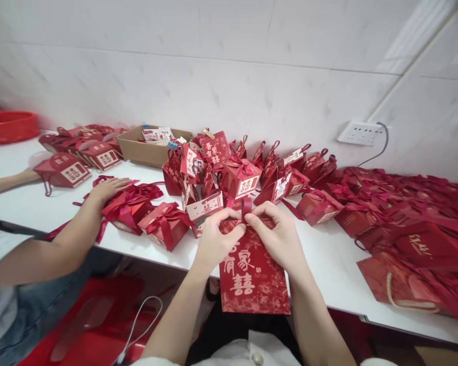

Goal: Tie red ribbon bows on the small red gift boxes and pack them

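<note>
A flat red gift bag (254, 274) with gold characters hangs over the near edge of the white table (328, 264). My left hand (216, 239) and my right hand (277, 234) both pinch its top edge, where a dark red ribbon loop (246, 206) sticks up between my fingertips. Both hands are closed on the bag's top. Just beyond them stands a cluster of folded red gift boxes (240, 178) tied with ribbons.
Another person's arm and hand (103, 190) reach in from the left onto red ribboned boxes (127, 206). A cardboard box (148, 145) sits at the back. Flat red bags (412, 229) pile up on the right. A wall socket (361, 133) is behind. A red basket (7, 126) is at far left.
</note>
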Tool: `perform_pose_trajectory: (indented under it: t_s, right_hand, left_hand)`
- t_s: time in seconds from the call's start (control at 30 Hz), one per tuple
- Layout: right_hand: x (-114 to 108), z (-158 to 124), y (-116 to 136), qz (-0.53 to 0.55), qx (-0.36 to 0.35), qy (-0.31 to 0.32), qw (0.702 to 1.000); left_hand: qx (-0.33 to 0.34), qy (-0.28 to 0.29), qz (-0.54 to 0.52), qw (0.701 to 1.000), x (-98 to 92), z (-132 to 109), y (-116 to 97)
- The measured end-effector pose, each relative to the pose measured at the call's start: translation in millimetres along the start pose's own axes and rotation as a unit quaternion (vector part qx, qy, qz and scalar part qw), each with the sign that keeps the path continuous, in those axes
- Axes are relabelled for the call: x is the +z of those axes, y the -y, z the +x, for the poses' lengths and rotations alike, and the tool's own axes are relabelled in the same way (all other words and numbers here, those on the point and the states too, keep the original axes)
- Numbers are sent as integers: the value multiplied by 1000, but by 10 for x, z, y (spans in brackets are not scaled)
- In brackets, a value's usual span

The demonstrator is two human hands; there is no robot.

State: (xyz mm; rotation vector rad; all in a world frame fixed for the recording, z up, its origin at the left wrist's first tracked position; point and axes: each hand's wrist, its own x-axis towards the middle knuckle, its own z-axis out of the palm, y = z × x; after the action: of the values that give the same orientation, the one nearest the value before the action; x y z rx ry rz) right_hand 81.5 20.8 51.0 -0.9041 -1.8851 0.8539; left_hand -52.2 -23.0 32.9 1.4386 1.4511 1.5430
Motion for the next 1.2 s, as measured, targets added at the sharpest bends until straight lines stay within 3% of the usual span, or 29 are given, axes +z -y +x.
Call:
perform_pose_trajectory:
  t_s: [0.2,0.43,0.7,0.97,1.2]
  right_hand:
    - [-36,-1,-26,17,8,-2,1000]
    - [-50,6,-75,33,7,-46,998]
    - [-45,26,-132,48,23,-12,999]
    - [-132,-11,-310,84,79,106,988]
    - [-102,-25,-311,128,107,70,983]
  left_hand:
    - [-12,19,8,1000,29,36,6]
    - [-1,20,70,997,45,32,-81]
    - [-13,14,52,998,70,71,26]
    - [-65,-21,12,998,5,145,122]
    - [-75,3,-20,997,31,152,162]
